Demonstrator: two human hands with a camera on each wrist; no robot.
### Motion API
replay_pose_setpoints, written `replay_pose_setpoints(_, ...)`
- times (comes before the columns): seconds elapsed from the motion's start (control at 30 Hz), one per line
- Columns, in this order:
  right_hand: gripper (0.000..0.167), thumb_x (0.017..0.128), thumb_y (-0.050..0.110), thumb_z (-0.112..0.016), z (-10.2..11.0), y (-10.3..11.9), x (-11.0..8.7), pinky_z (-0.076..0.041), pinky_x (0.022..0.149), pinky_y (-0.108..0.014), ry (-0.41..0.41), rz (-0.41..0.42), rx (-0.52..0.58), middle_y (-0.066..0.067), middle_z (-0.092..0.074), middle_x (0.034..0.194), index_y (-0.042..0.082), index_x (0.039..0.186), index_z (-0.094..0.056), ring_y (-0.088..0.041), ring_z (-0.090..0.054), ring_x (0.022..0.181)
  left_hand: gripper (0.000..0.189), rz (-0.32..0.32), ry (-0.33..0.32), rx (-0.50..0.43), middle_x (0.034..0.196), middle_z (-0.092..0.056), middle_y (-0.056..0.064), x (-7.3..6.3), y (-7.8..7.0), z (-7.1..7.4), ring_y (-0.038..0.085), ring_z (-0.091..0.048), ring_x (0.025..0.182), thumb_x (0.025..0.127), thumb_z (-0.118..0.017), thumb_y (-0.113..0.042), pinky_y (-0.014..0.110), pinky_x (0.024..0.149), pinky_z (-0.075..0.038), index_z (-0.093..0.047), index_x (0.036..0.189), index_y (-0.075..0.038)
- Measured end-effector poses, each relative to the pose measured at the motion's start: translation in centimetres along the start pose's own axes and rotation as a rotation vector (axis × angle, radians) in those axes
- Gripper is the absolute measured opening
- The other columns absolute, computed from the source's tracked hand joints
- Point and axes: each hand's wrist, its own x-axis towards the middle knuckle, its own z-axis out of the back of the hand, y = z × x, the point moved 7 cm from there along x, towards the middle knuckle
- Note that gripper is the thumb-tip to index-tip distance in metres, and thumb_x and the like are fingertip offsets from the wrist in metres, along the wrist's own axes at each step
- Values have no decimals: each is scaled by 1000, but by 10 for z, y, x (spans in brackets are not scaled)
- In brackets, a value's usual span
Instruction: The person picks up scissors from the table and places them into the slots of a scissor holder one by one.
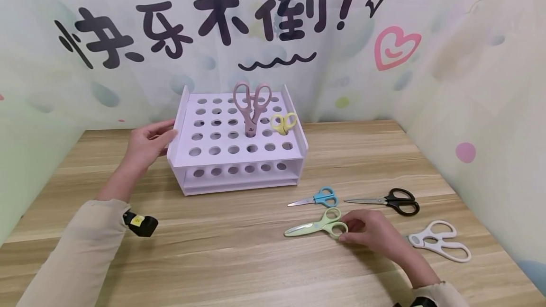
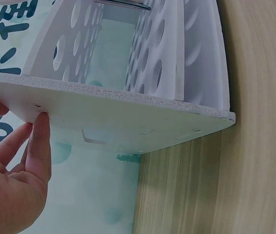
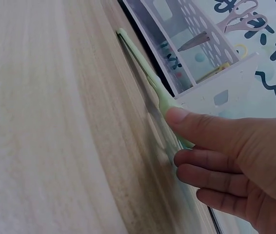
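Note:
My left hand point(image 1: 147, 143) is at the left side of a white rack point(image 1: 222, 159) with rows of round holes. In the left wrist view its extended fingertips point(image 2: 41, 122) touch the outer face of the side panel. The right hand point(image 1: 371, 231) pinches a handle loop of light green scissors point(image 1: 313, 226), thumb point(image 3: 178, 115) on top, blades pointing left, close over the table. Mauve scissors point(image 1: 251, 108) and small yellow scissors point(image 1: 283, 123) stand in rack holes, handles up.
On the wooden table point(image 1: 204, 259) lie small blue scissors point(image 1: 322, 198) behind the green pair, black-handled scissors point(image 1: 398, 201) to their right, and white scissors point(image 1: 439, 240) beside my right wrist. A printed backdrop point(image 1: 332, 75) rises behind the rack.

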Motion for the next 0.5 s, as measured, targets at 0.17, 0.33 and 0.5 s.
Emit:
replay_pose_setpoints(0.17, 32, 75, 28, -75, 2, 1, 0, -52, 63, -23, 11, -20, 54, 4, -65, 80, 5, 96, -67, -6, -60, 72, 53, -9, -1, 0, 96, -52, -8, -1, -2, 0, -1, -54, 79, 90, -59, -25, 16, 65, -53, -43, 135, -2)
replay_pose_setpoints(0.33, 32, 74, 27, -76, 4, 2, 1, -52, 62, -24, -10, -12, 55, 7, -65, 79, 6, 97, -67, -6, -60, 71, 53, -8, -1, 0, 96, -52, -8, -1, -2, 0, 0, -54, 80, 90, -59, -26, 16, 65, -52, -43, 135, -2)
replay_pose_setpoints(0.5, 34, 73, 26, -77, 9, 0, 1, -51, 61, -24, -58, -24, 83, 6, -63, 78, 7, 100, -67, -7, -59, 71, 54, -5, 4, 6, 98, -51, -7, -1, -1, 0, 1, -53, 81, 90, -59, -28, 16, 66, -52, -43, 136, -4)
